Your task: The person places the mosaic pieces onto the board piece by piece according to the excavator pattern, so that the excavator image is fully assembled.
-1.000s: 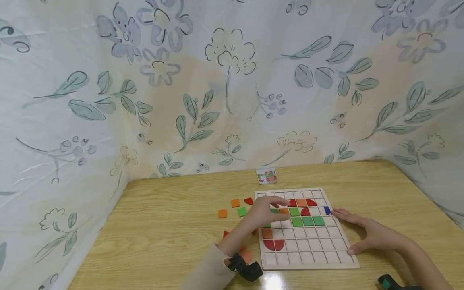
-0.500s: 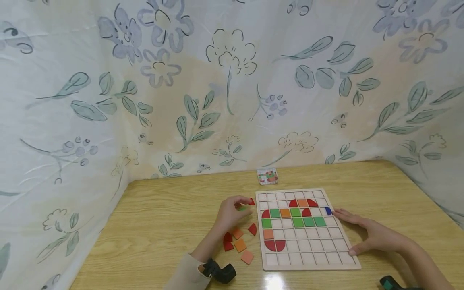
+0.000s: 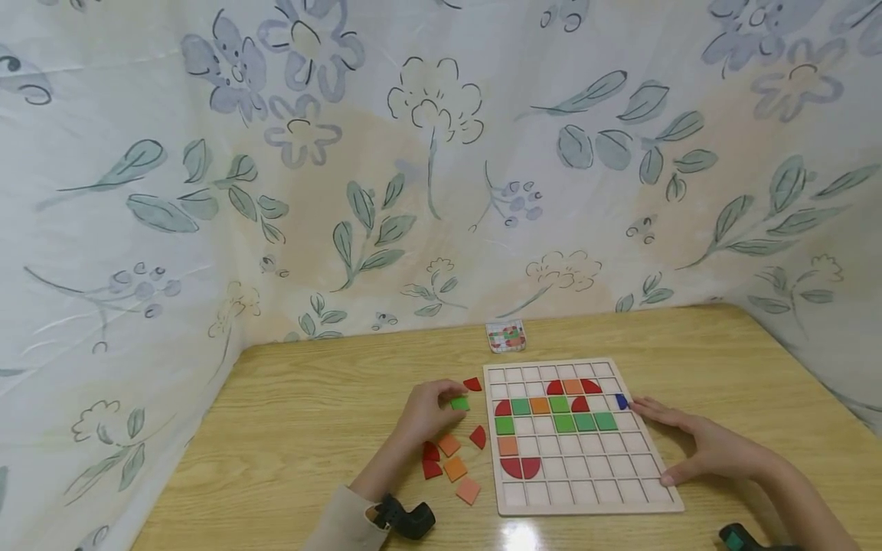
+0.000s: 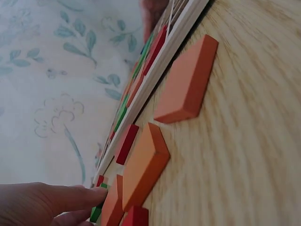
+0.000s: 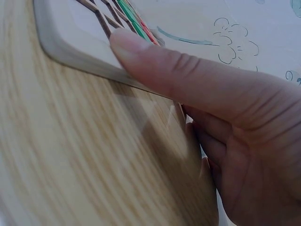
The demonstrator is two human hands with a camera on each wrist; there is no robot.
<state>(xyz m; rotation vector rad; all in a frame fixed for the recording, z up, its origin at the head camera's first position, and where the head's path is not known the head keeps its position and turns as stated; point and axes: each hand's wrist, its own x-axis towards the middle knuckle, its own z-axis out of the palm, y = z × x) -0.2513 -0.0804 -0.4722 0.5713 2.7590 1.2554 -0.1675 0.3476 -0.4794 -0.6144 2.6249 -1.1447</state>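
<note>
At the left of the board, my left hand (image 3: 429, 412) pinches a green square tile (image 3: 460, 403) between thumb and fingers, low over the table. In the left wrist view, a fingertip touches that same green tile (image 4: 98, 210). My right hand (image 3: 720, 446) rests along the right side of the wooden grid board (image 3: 592, 486). Its thumb (image 5: 155, 66) lies on the board's edge near the front corner, and its straight fingers touch the edge beside a blue piece (image 3: 622, 401). Red, orange and green pieces, such as a green tile (image 3: 564, 422), sit in the grid.
Loose pieces lie left of the board: red quarter-rounds, including one (image 3: 478, 437), orange tiles such as one (image 3: 455, 468), and a salmon tile (image 3: 468, 490). A small pattern card (image 3: 506, 336) lies behind the board. A floral cloth (image 3: 441, 153) hangs behind the table.
My left hand has left the upper left of the board, moving left to the loose pieces, and now pinches the green tile there. The right hand has stayed at the board's edge.
</note>
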